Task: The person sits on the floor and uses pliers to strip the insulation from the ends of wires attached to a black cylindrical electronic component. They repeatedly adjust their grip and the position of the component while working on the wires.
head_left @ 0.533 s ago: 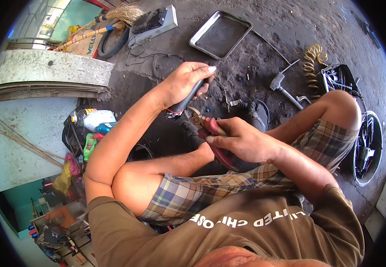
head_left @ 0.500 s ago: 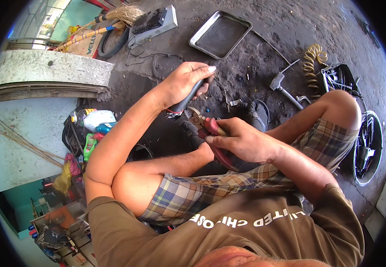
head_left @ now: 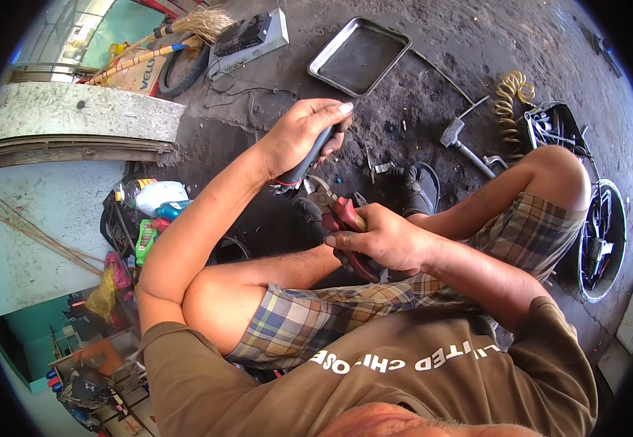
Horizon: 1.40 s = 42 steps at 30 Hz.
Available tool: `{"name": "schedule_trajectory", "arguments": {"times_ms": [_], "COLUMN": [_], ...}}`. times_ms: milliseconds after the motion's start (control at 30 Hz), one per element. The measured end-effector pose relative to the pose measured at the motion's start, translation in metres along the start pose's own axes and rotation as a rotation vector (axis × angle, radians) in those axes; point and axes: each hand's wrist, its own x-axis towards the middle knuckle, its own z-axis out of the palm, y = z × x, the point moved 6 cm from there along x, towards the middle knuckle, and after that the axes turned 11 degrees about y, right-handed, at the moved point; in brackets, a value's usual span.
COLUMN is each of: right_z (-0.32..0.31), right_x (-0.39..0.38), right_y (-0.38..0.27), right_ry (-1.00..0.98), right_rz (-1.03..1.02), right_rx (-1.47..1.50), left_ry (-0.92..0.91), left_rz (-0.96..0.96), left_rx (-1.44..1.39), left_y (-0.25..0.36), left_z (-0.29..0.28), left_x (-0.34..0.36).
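My left hand [head_left: 309,135] is wrapped round a dark cylinder [head_left: 303,166] with a red band near its lower end. Silvery, ragged-looking bits show at that end; what they are I cannot make out. Red-handled pliers [head_left: 342,215] are gripped in my right hand [head_left: 393,237], just below and to the right. The metal jaws of the pliers point up and left, close to the cylinder's lower end. Whether the jaws touch it is unclear.
A metal tray [head_left: 361,57] lies ahead on the dark ground. A hammer-like tool [head_left: 466,146], a coiled yellow hose [head_left: 513,102] and a round basin of parts [head_left: 602,247] are to the right. Several bottles [head_left: 159,198] stand at the left. My sandalled foot [head_left: 422,188] is beyond the pliers.
My right hand has shifted slightly left with the pliers, and its thumb now lies lower across the handles. The left hand and the cylinder have barely moved.
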Motion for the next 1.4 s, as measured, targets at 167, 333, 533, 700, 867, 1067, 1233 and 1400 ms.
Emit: {"name": "schedule_trajectory", "arguments": {"times_ms": [167, 333, 533, 700, 867, 1067, 1233, 1400], "right_z": [0.005, 0.012, 0.028, 0.042, 0.052, 0.047, 0.02, 0.001], "right_x": [0.001, -0.003, -0.011, -0.015, -0.02, -0.016, 0.003, 0.016], "right_y": [0.003, 0.0, -0.005, -0.002, 0.006, 0.014, 0.022, 0.013], "right_ry": [0.003, -0.054, -0.215, -0.45, -0.7, -0.858, -0.434, -0.072], "right_rz": [-0.07, 0.002, 0.161, 0.245, 0.205, 0.12, 0.001, -0.138], "right_rx": [0.068, 0.223, 0.688, 0.965, 1.116, 1.252, 0.871, 0.564], "left_ry": [-0.008, -0.078, -0.125, -0.137, -0.112, -0.136, 0.011, 0.139], "left_rz": [0.023, 0.063, 0.156, 0.252, 0.222, 0.158, 0.186, 0.141], "left_rx": [-0.059, -0.196, -0.286, -0.419, -0.548, -0.708, -0.607, -0.606], "left_y": [0.007, 0.004, 0.009, 0.02, 0.018, 0.014, 0.011, -0.005], "left_z": [0.004, 0.003, 0.004, 0.006, 0.01, 0.014, 0.002, -0.013], "left_x": [-0.002, 0.0, -0.001, -0.001, 0.002, 0.003, 0.004, 0.009]}}
